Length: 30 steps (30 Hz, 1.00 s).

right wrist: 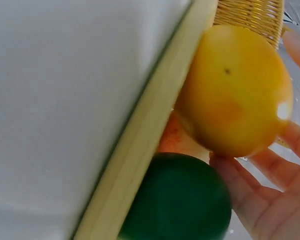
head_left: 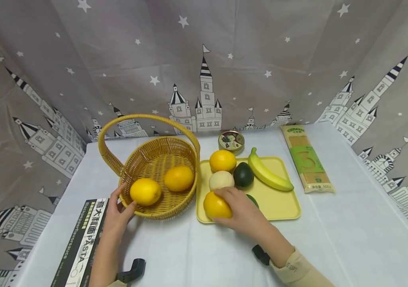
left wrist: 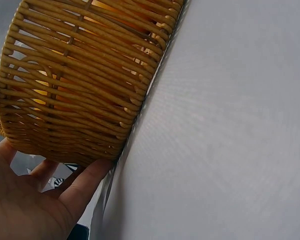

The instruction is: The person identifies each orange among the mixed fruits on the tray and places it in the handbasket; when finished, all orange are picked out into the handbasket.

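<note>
My right hand [head_left: 241, 209] grips a yellow-orange fruit [head_left: 217, 205] at the near left of the yellow tray [head_left: 279, 207]. In the right wrist view, fingers and thumb lie around that fruit [right wrist: 237, 92], beside a dark green fruit [right wrist: 177, 200]. My left hand [head_left: 116, 217] holds the near left side of the wicker basket [head_left: 161, 149], fingers against its woven wall [left wrist: 80, 95]. Inside the basket lie a yellow lemon [head_left: 145, 191] and an orange-yellow fruit [head_left: 179, 178]. On the tray sit another yellow-orange fruit [head_left: 222, 161], a pale round fruit [head_left: 221, 180], a dark avocado [head_left: 243, 174] and a banana [head_left: 269, 172].
Behind the tray stands a round tin [head_left: 231, 142]. A pasta packet [head_left: 308, 159] lies to the tray's right. At the left, a black and white pasta box [head_left: 82, 243] lies beside my left forearm. The basket's tall handle [head_left: 146, 116] arches over its back.
</note>
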Available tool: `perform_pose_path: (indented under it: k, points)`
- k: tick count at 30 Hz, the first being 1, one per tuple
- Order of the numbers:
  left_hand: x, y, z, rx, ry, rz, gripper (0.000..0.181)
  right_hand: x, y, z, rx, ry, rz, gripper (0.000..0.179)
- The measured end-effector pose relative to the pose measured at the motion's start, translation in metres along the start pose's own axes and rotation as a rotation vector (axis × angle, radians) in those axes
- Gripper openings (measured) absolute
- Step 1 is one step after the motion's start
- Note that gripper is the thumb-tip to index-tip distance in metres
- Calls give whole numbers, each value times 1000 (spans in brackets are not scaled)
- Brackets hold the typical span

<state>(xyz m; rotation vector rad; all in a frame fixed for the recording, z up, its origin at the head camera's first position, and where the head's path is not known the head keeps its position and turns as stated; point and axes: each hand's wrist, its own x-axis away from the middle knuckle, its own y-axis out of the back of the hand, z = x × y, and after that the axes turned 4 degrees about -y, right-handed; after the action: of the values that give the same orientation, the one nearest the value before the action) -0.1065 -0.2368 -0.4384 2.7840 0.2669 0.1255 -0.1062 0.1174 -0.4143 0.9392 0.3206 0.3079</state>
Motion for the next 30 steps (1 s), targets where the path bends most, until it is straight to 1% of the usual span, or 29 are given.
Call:
perform_pose_path:
  k: [3,9,15,20,24,30]
  points:
    - [1,0,1,0,2,-1,70,0,-4,0,40,12,-11,66]
    - [1,0,1,4,7,-1,70,1,-5,3,96,16,-24,66]
    - [1,0,-1,2,9,-5,70,2,-8,4,124,14,-39,68]
    - [1,-1,-2,11,-2,-7,70,0,-5,6,130,21,-75,67]
    - [1,-1,-2,4,-3,-5,69,-3,2,10,88,27,-108,67]
    - [1,0,-2,11,-2,-4,69,-12,15,21,-40,42,-116,68]
